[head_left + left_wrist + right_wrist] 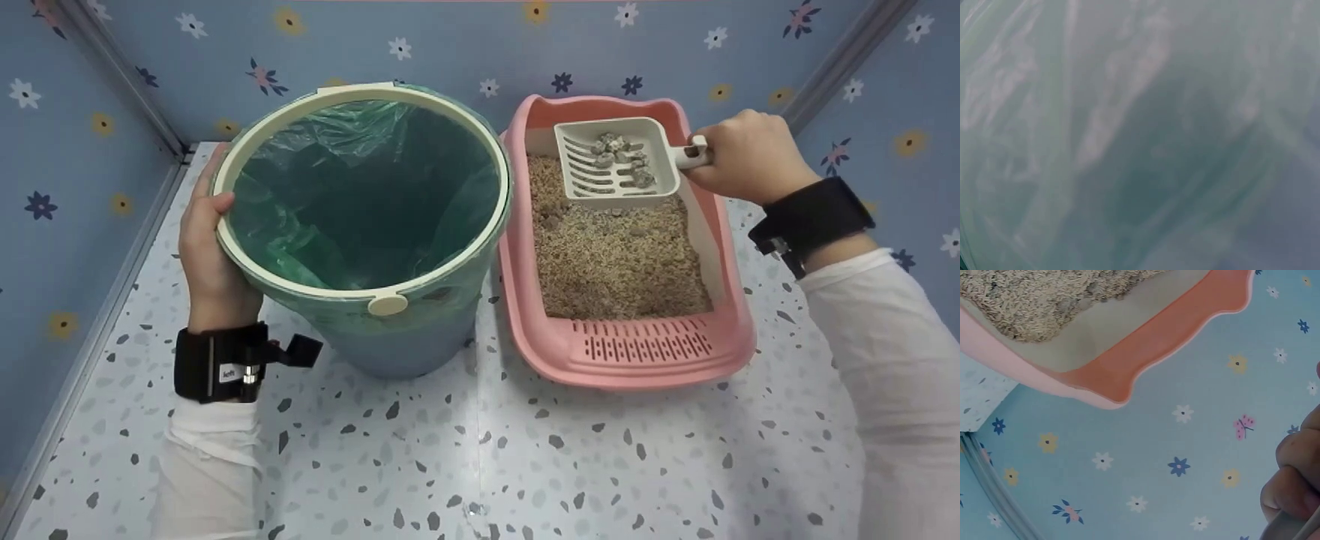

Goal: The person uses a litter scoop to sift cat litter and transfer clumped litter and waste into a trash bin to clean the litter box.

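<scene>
My right hand (754, 157) grips the handle of a white slotted litter scoop (661, 142). Several greyish clumps (611, 146) lie in the scoop, which is held level over the back of a pink litter box (637, 375). Pale brown pellet litter (615, 270) covers the bottom of the box. At the left, my left hand (210, 262) holds the side of a trash bin (397, 349), thumb over its cream rim. A green plastic liner (337, 142) lines the bin and folds over its outside. Only the blurred liner (1145, 169) fills the left wrist view.
Bin and box stand side by side on a speckled white floor (465, 450). Behind them rises a blue flowered wall (442, 37), with more flowered panels at both sides. The box has a perforated front ledge (645, 345).
</scene>
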### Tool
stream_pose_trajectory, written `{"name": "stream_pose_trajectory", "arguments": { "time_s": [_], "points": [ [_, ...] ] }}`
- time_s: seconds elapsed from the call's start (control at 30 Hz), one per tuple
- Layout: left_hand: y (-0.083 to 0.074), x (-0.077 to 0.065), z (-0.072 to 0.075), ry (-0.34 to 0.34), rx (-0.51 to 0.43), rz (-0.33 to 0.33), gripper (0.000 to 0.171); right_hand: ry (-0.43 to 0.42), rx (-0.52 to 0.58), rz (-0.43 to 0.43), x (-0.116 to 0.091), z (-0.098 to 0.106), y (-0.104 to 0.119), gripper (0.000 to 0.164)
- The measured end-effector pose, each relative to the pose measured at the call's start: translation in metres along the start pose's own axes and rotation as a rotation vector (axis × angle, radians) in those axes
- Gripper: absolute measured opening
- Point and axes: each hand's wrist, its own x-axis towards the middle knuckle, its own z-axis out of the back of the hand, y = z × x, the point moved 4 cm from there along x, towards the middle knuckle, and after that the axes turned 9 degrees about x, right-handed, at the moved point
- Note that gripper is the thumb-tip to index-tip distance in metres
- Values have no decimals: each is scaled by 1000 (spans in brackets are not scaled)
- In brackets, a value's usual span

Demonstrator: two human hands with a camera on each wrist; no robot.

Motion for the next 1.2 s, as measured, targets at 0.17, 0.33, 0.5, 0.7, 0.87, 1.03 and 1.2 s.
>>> {"name": "stream_pose_trajectory", "arguments": {
  "time_s": [0.17,0.33,0.5,0.7,0.87,1.03,1.2],
  "points": [
    [1,0,0,-2,-7,6,53,12,-19,9,21,18,17,40],
    [1,0,1,-4,-17,8,53,54,-60,20,41,31,42,43],
    [0,1,1,-10,-13,6,54,58,-82,48,60,41,68,42],
    [0,2,3,-17,-5,9,54,28,-134,118,80,47,107,29],
    [-1,2,4,-18,-28,6,54,-2,-216,192,91,49,143,27],
    [0,2,5,-16,-13,8,54,-113,-262,306,93,49,174,27],
    [-1,2,4,-18,-13,6,54,-266,-447,426,90,44,195,28]
  ]
}}
